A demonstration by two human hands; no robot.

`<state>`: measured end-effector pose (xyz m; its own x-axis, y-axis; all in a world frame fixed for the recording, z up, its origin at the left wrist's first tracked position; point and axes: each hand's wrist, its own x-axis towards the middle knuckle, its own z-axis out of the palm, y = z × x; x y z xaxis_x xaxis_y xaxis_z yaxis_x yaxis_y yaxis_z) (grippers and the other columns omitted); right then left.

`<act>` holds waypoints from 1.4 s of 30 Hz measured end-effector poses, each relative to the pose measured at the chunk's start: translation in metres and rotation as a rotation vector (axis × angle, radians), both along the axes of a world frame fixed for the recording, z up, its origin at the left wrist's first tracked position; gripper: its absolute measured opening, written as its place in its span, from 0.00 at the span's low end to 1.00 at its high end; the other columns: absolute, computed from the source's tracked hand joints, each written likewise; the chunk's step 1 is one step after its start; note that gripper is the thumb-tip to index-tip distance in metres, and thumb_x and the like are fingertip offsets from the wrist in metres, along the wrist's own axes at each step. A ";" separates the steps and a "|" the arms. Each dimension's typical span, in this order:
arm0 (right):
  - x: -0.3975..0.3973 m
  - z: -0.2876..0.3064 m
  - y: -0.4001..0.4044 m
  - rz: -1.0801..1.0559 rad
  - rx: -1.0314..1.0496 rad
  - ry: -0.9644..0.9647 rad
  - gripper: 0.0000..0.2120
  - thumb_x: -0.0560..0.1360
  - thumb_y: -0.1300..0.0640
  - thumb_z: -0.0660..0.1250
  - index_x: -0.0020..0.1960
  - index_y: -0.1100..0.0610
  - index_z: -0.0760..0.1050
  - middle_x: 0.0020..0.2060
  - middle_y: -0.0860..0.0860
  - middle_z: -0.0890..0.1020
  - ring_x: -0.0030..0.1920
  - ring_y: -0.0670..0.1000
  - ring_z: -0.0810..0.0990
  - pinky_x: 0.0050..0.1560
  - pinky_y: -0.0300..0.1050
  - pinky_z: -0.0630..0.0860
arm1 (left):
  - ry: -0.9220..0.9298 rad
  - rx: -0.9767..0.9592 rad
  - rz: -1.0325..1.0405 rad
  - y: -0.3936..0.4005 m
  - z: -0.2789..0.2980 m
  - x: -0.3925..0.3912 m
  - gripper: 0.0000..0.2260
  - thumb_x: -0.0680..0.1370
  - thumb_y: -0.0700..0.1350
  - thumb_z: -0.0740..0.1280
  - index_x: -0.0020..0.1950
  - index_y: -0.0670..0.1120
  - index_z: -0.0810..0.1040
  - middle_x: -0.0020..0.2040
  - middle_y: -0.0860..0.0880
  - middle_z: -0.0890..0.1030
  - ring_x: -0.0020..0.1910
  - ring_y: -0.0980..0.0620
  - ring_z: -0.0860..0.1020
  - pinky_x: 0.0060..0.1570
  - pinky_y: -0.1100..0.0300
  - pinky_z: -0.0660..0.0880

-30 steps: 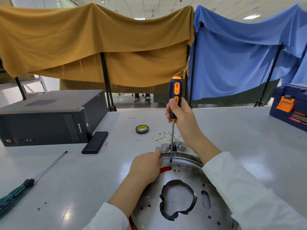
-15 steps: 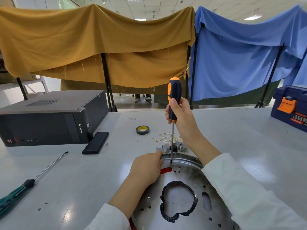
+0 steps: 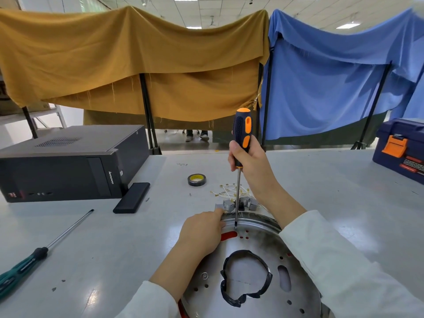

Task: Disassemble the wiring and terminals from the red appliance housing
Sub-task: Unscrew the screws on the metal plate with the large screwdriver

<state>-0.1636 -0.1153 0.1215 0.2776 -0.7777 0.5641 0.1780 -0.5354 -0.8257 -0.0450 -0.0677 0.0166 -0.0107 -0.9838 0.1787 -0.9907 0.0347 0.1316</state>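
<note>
almost nothing has changed over the last second: the screwdriver (image 3: 241,143) stands in the same spot, upright, its tip still planted at the far rim of the metal plate (image 3: 252,271). only the handle looks slightly turned in the grip. my guess is that a screw is being worked loose here, so the job is still in its unfastening stage, though the screw itself is too small to make out.

the right hand (image 3: 249,160) is raised above the plate, forearm sloping up from the white sleeve, its fingers wrapped round the lower half of the black and orange handle. the left hand (image 3: 203,230) rests knuckles up on the plate's far left edge, fingers bent and pressing on the rim just beside the tip, holding nothing that i can see.

the red appliance housing (image 3: 228,235) lies on the desk (image 3: 119,244) right in front of the person, mostly hidden under the plate, red showing through a slot. grey terminal blocks (image 3: 229,204) and thin pale wires (image 3: 227,191) lie just beyond the rim.
</note>
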 end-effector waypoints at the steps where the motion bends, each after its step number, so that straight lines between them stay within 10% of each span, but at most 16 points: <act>1: 0.000 0.000 0.000 -0.003 0.006 -0.016 0.05 0.79 0.60 0.63 0.48 0.54 0.66 0.33 0.50 0.72 0.32 0.47 0.70 0.36 0.38 0.72 | -0.001 0.001 0.001 0.000 0.000 0.000 0.12 0.82 0.50 0.53 0.63 0.49 0.68 0.56 0.46 0.79 0.53 0.44 0.77 0.45 0.56 0.68; 14: -0.009 0.005 0.003 -0.548 -0.330 0.547 0.20 0.73 0.33 0.60 0.49 0.48 0.62 0.35 0.43 0.72 0.34 0.44 0.74 0.30 0.40 0.66 | 0.007 0.003 0.002 -0.001 0.000 0.000 0.11 0.82 0.50 0.53 0.62 0.49 0.68 0.56 0.47 0.79 0.52 0.45 0.77 0.43 0.56 0.67; 20: -0.014 0.020 0.006 -0.654 -0.289 0.843 0.14 0.75 0.38 0.59 0.46 0.48 0.68 0.36 0.45 0.79 0.37 0.50 0.77 0.33 0.42 0.70 | 0.006 0.008 0.000 0.000 0.000 0.000 0.12 0.82 0.50 0.53 0.64 0.50 0.68 0.57 0.47 0.79 0.54 0.45 0.76 0.47 0.55 0.69; 42: -0.027 0.018 0.006 -0.621 -0.079 0.785 0.13 0.71 0.42 0.62 0.34 0.48 0.65 0.30 0.45 0.73 0.32 0.47 0.73 0.32 0.41 0.64 | 0.284 -0.119 -0.087 0.000 0.002 0.001 0.07 0.78 0.48 0.61 0.54 0.58 0.68 0.60 0.58 0.70 0.49 0.54 0.74 0.43 0.61 0.68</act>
<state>-0.1906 -0.1091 0.1396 0.1515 -0.8792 0.4518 -0.7311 -0.4073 -0.5474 -0.0442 -0.0679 0.0183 -0.0266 -0.9533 0.3007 -0.9075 0.1492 0.3927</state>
